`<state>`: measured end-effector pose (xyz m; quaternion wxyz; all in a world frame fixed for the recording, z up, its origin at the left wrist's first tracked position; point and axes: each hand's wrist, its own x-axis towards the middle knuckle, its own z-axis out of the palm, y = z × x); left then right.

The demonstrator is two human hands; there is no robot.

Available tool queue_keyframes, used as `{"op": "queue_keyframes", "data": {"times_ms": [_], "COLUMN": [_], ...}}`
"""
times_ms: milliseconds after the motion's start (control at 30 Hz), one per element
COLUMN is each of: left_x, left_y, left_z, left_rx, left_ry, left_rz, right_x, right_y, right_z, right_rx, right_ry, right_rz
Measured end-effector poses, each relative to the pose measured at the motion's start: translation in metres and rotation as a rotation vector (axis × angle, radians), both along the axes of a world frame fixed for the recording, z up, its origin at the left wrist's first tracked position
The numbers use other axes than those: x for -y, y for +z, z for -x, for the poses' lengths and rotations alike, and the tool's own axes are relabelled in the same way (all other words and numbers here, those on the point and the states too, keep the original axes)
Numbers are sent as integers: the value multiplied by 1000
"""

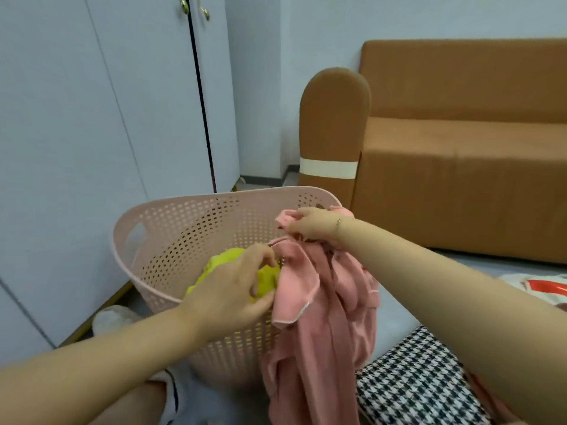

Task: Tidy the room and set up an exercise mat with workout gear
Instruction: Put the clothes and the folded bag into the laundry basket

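Note:
A pink perforated laundry basket [184, 228] stands on the floor in front of me. Inside it lies a yellow-green garment [267, 282]. A pink garment [319, 317] hangs over the basket's right rim and down its outer side. My right hand [310, 223] grips a bunched part of the pink garment above the rim. My left hand [236, 286] hovers over the basket with curled fingers, and its thumb and fingertips pinch the pink garment's edge.
White wardrobe doors [107, 118] fill the left side. An orange-brown sofa [460, 148] stands at the right. A black-and-white houndstooth cloth [414, 381] lies at the lower right, a printed fabric [540, 286] beyond it. A white slipper [113, 317] sits by the wardrobe.

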<state>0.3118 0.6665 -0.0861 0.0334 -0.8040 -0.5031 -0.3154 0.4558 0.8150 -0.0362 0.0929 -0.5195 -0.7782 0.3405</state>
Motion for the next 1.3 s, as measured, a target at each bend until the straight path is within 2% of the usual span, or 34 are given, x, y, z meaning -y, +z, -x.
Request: {"op": "queue_keyframes", "data": {"times_ms": [33, 67, 100, 133, 200, 267, 333, 400, 533, 600, 667, 767, 833, 900, 967, 1033, 1133, 1167, 1233, 1267, 1300], "left_x": [-3, -6, -10, -14, -21, -27, -31, -34, -36, -36, -37, -39, -44, -47, -50, -52, -53, -54, -57, -58, -56], "left_y": [4, 5, 7, 7, 7, 3, 2, 2, -1, 1, 3, 6, 7, 13, 17, 20, 23, 23, 19, 16, 12], "left_z": [-2, -3, -3, -5, -12, -18, -23, -26, -29, -30, -33, -31, -28, -22, -8, 4, 22, 29, 39, 45, 48], "left_rx": [59, 29, -76, -200, -282, -157, -78, -46, 156, 311, 402, 538, 734, 952, 1104, 1159, 1258, 1305, 1347, 1314, 1203], "left_ry": [7, -3, -24, -58, -128, -198, -250, -280, -263, -293, -256, -78, 2, 46, 97, 112, 185, 225, 327, 404, 496], "left_rz": [-6, -9, -3, 5, 91, 240, 361, 382, 411, 476, 514, 526, 496, 418, 336, 249, 154, 143, 213, 305, 441], "right_x": [-3, -4, -3, 1, 6, 26, 53, 70, 90, 90, 86, 83, 83, 84, 77, 62, 22, 7, -11, -15, -13], "right_y": [-2, -1, 2, 6, 10, 11, -3, -44, -118, -131, -134, -116, -89, -51, -16, 8, 24, 24, 14, 6, -1], "right_z": [2, 2, 0, -6, -24, -49, -73, -86, -75, -63, -54, -50, -55, -61, -56, -41, -5, 8, 25, 30, 32], "right_rx": [-70, -161, -241, -341, -676, -1010, -1122, -1128, -1095, -1093, -990, -981, -1044, -1084, -1039, -955, -929, -877, -532, -357, -267], "right_ry": [-13, -41, -74, -116, -220, -293, -441, -573, -466, -517, -594, -603, -606, -510, -354, -277, -303, -310, -256, -195, -138], "right_rz": [142, 326, 432, 455, 315, 116, -124, -195, 58, 73, 23, 33, -43, -117, -200, -191, -118, -90, -22, 62, 192]}}
